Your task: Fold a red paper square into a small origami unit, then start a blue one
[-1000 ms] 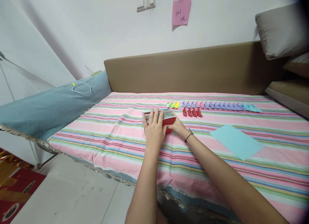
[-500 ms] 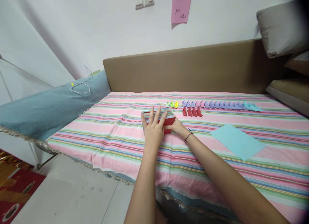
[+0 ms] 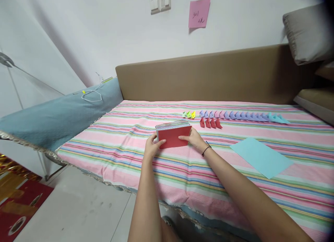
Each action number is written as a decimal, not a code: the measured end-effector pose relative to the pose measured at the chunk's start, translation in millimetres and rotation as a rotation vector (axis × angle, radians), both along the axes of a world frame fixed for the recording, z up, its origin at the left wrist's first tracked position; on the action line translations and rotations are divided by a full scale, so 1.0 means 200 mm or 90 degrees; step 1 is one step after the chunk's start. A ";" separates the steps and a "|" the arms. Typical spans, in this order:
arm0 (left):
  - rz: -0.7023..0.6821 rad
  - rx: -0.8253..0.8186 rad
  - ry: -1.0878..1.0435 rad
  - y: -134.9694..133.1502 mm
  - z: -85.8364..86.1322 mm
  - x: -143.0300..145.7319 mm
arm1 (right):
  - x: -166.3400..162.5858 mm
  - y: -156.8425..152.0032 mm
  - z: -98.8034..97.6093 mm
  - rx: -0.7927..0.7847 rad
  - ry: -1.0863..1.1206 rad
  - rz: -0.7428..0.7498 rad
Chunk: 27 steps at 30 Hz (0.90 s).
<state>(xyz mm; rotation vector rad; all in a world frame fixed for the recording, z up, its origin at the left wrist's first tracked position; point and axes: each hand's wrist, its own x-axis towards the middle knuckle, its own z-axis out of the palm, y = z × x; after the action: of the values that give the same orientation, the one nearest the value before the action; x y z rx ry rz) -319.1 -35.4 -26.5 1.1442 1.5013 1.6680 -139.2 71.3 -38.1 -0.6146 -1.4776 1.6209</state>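
Observation:
A thick stack of coloured paper (image 3: pixel 172 137), red on its near face, stands tilted up over the striped cloth (image 3: pixel 117 155). My left hand (image 3: pixel 152 144) grips its left edge, thumb on the red face and fingers behind. On the right edge, my right hand (image 3: pixel 193 137) holds it the same way, the thumb lying across the red sheet. Behind the stack are several red folded paper pieces (image 3: pixel 211 123). Farther back runs a row of purple, pink and blue folded pieces (image 3: pixel 235 115), with green and yellow ones (image 3: pixel 189 114) to its left.
A light blue sheet of paper (image 3: pixel 262 156) lies flat at the right. The brown backrest (image 3: pixel 203 82) bounds the far side. A white cable (image 3: pixel 92 96) rests on the blue-covered armrest (image 3: pixel 52 108). Cushions (image 3: pixel 306 33) are piled at the right.
My left hand has come down from the top of the stack to its left edge. The stack has tipped upright, so its red face now shows toward me.

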 end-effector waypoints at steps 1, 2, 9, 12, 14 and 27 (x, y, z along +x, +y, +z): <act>0.011 0.000 0.002 0.00 0.01 0.00 | 0.00 0.00 0.01 -0.006 -0.002 -0.013; 0.023 -0.002 0.000 0.00 0.03 0.01 | -0.01 0.01 0.04 -0.014 -0.004 -0.024; 0.064 -0.091 -0.079 0.08 0.03 0.08 | -0.02 0.12 0.21 -0.149 -0.118 0.070; 0.086 -0.173 -0.099 0.11 -0.03 0.10 | -0.06 0.17 0.16 -0.221 -0.213 0.109; 0.122 -0.212 -0.097 0.11 -0.06 0.09 | -0.07 0.19 0.09 -0.245 -0.255 0.108; 0.080 -0.124 -0.329 0.10 0.04 0.20 | -0.04 0.17 0.05 -0.219 -0.151 0.119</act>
<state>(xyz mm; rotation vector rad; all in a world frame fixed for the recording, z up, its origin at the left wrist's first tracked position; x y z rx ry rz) -279.4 -14.9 -17.7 0.4711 1.3752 1.6884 -148.2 105.1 -27.1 -0.9087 -1.4676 2.0283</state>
